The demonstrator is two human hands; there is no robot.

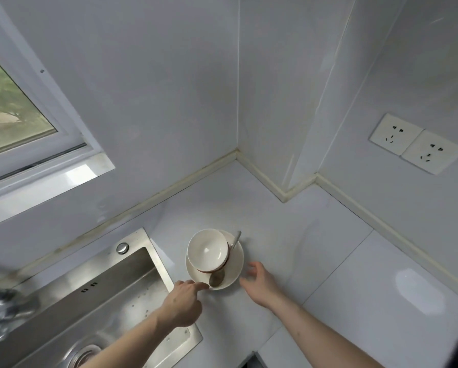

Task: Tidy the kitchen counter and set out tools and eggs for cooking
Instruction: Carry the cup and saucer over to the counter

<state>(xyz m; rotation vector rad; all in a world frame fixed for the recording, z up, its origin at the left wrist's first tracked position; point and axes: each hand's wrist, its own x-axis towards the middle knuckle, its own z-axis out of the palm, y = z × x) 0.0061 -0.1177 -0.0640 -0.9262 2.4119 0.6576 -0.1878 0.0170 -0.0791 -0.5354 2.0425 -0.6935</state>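
Note:
A white bowl (pixel 207 249) with a dark red outer rim sits tilted on a white plate (pixel 236 264) on the counter, just right of the sink. A metal spoon (pixel 218 276) lies on the plate under the bowl, its handle sticking out at the far side. My left hand (pixel 183 301) reaches over the sink's corner, and its fingertips touch the plate's near left rim beside the spoon's bowl. My right hand (pixel 259 281) hovers just right of the plate with fingers spread and loosely curved, holding nothing.
A steel sink (pixel 95 296) fills the lower left, with a tap (pixel 2 312) at its left edge. The white counter (pixel 328 261) runs right and back into a wall corner. Two wall sockets (pixel 416 143) sit at the right. A window (pixel 12 112) is at the upper left.

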